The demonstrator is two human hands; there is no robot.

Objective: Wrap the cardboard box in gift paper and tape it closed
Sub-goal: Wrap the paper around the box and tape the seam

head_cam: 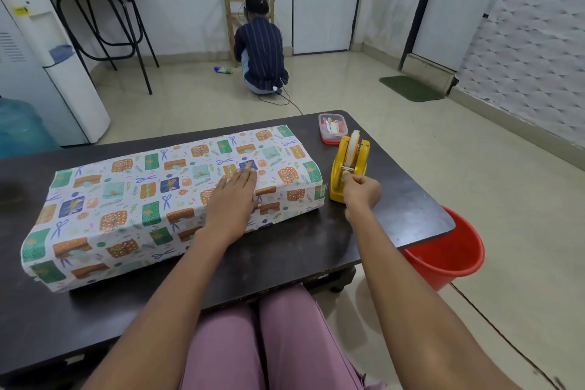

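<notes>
Pressing flat on the wrapped box (171, 199), left hand (232, 199); right hand (362, 191) pinches dispenser (348, 165) tape.

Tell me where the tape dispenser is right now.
In the head view, the yellow tape dispenser stands on the dark table near its right end, just right of the wrapped box, with the right hand at its front.

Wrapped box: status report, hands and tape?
Left hand flat on wrapped box, holding paper. Right hand pinching tape at yellow dispenser. Nothing in the way.
</notes>
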